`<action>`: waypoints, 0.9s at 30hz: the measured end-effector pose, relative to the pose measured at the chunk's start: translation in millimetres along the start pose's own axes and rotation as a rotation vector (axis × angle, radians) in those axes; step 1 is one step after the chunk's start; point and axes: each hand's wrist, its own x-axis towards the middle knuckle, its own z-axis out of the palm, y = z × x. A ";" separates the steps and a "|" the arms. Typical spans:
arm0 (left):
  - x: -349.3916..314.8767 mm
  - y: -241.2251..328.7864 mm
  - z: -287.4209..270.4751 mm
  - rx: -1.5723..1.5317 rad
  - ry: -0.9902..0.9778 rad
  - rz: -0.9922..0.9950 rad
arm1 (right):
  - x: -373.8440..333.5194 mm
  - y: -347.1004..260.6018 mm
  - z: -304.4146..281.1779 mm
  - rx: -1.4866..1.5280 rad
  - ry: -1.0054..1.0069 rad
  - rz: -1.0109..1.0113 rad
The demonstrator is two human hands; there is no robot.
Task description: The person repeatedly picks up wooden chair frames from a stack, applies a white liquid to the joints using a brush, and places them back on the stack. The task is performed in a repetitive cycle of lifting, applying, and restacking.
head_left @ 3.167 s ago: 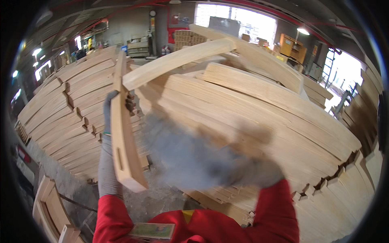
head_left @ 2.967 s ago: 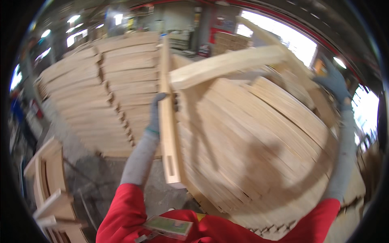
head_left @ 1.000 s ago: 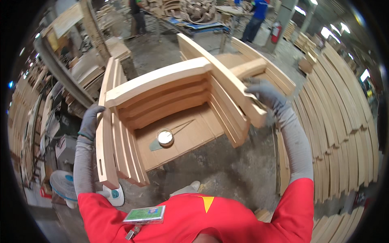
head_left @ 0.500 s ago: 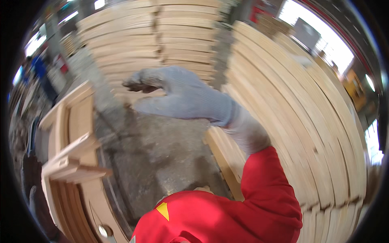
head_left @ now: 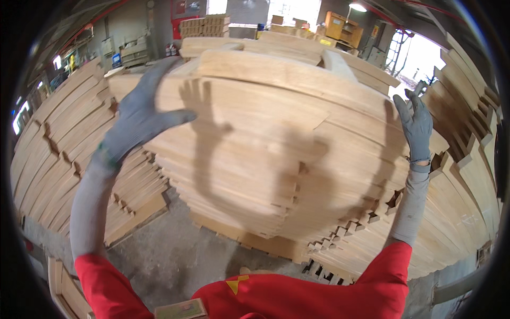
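The left hand [head_left: 139, 118] and right hand [head_left: 417, 125] were well apart, fingers spread, near the wood stack [head_left: 255, 101] mid-frame; the contents of the cabinet [head_left: 334, 26], upper right, were too small to tell.

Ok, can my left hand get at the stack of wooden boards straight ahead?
Probably yes: your left hand is open and empty, raised near the stack, and nothing visible blocks the way, though depth is unclear.

Orange cabinet [head_left: 335, 26], lit lamp [head_left: 357, 7]
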 end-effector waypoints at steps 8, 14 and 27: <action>173.8 -35.3 103.0 0.292 0.044 0.178 | -3.8 81.4 46.2 -0.392 0.151 -0.494; 204.4 -36.1 61.6 0.409 0.240 0.522 | 4.8 85.4 39.8 -0.417 0.230 -0.316; -112.6 -31.2 -107.9 0.634 0.305 0.145 | -45.5 -58.6 -37.1 0.247 0.008 -0.162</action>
